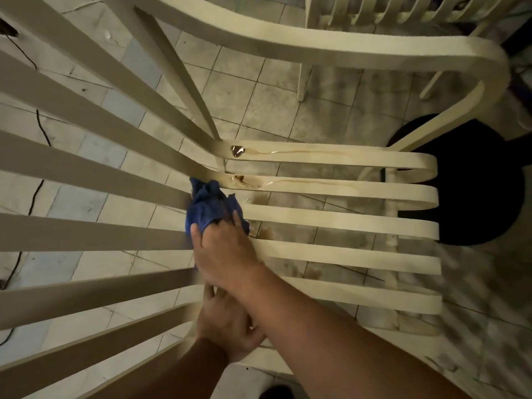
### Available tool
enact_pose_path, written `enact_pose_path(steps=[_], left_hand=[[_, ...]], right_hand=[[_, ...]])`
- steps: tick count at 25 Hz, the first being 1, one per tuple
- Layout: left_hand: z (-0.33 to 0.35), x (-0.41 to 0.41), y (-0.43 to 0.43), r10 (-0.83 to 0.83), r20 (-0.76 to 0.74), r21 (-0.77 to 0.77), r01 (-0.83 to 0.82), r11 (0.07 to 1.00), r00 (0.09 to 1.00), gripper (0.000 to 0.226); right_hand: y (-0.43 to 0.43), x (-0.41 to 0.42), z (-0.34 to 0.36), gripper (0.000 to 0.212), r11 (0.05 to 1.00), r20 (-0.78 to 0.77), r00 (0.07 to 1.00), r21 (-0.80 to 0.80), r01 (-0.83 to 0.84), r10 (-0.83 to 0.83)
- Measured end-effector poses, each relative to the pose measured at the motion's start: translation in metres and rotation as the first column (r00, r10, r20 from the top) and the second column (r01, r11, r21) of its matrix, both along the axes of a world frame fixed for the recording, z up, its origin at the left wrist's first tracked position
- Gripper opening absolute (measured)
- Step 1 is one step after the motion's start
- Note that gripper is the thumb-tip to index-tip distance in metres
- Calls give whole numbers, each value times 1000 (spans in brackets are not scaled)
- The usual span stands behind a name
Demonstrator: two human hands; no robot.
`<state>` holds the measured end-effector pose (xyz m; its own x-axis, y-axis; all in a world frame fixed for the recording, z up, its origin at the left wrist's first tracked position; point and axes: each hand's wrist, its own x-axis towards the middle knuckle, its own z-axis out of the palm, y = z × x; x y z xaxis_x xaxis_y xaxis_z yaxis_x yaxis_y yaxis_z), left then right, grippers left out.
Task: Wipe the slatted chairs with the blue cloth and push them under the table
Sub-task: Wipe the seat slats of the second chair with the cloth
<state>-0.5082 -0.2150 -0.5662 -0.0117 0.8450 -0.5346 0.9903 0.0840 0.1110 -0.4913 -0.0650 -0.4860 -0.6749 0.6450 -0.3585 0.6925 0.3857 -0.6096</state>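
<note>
Left hand [227,326] lies low on the slatted chair [345,220], where seat meets back. Its fingers are partly hidden under the right wrist, so whether it grips cannot be told. Right hand [227,254] grips the bunched blue cloth [207,208], pressing it onto the seat slats at the bend. Brown puddles [237,151] sit on two slats just beyond the cloth. Gaps between slats show tiled floor [259,90]. Slat ends curl over near a dark round shape [475,182]. A second chair [374,10] stands past the armrest [345,50].
</note>
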Motion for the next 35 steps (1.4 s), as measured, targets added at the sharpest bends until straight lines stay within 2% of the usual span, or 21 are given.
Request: enact_pose_path(steps=[1, 2, 3, 7, 10, 13, 14, 15, 17, 19, 21, 22, 23, 25, 26, 28, 31, 32, 33, 34, 35], left_hand=[[9, -2, 6, -6, -6, -10, 6, 1000, 1000, 69], [12, -3, 8, 11, 2, 24, -11, 1000, 1000, 71], [18, -3, 11, 32, 6, 39, -32, 999, 999, 72], [33, 5, 18, 61, 100, 149, -76, 986, 993, 72], [34, 5, 20, 55, 79, 223, -72, 972, 995, 84], [32, 4, 19, 63, 104, 249, -87, 965, 993, 90], [31, 5, 18, 64, 116, 273, -94, 957, 991, 90], [31, 5, 17, 63, 125, 270, -95, 958, 990, 89], [31, 6, 17, 59, 133, 289, -95, 952, 989, 89], [30, 6, 16, 60, 126, 296, -95, 950, 990, 89], [30, 6, 16, 64, 124, 295, -99, 950, 990, 88], [30, 6, 15, 63, 126, 296, -98, 950, 990, 87], [30, 6, 15, 61, 127, 292, -96, 951, 990, 87], [28, 6, 14, 57, 128, 292, -92, 952, 990, 85], [28, 6, 15, 52, 123, 291, -86, 953, 991, 84], [27, 5, 15, 47, 106, 284, -75, 956, 993, 84], [27, 5, 14, 48, 75, 273, -67, 960, 996, 85], [27, 5, 14, 48, 70, 270, -66, 961, 996, 85], [27, 5, 14, 49, 72, 269, -67, 961, 996, 85], [27, 5, 15, 51, 79, 268, -71, 961, 996, 85], [26, 4, 15, 55, 87, 270, -76, 960, 995, 85]], right_hand=[[2, 0, -11, 50, 997, 35, 999, 79, 3, -6], [6, 2, -13, 51, 998, 45, 998, 48, 34, -36], [7, 8, -17, 54, 999, 48, 999, 43, -14, 12], [8, 41, -26, 60, 988, 27, 999, 149, -37, 33], [20, 89, -17, 46, 977, 143, 988, 192, -91, 64], [30, 147, 9, 30, 930, 383, 917, 288, -229, 107], [34, 165, 17, 30, 933, 435, 897, 286, -218, 76], [37, 180, 28, 32, 969, 490, 871, 193, -152, 39], [48, 210, 44, 33, 967, 355, 904, 176, 184, -237], [59, 228, 51, 32, 906, 348, 836, 143, 399, -423], [75, 241, 48, 28, 763, 264, 745, -44, 644, -613], [81, 244, 49, 24, 585, 164, 617, -209, 784, -769], [84, 248, 51, 21, 408, 94, 472, -375, 832, -876], [89, 258, 55, 19, 107, 49, 193, -685, 720, -980], [87, 266, 57, 26, 33, 40, 105, -786, 617, -994], [87, 285, 57, 40, -13, 12, -5, -867, 499, -1000], [90, 319, 50, 43, 8, -150, -201, -821, 571, -968], [91, 325, 51, 36, 32, -221, -217, -767, 641, -951], [91, 329, 49, 29, 41, -279, -192, -657, 753, -941], [91, 325, 48, 25, 76, -314, -102, -507, 858, -944], [91, 319, 39, 27, 143, -299, 34, -349, 926, -954]])
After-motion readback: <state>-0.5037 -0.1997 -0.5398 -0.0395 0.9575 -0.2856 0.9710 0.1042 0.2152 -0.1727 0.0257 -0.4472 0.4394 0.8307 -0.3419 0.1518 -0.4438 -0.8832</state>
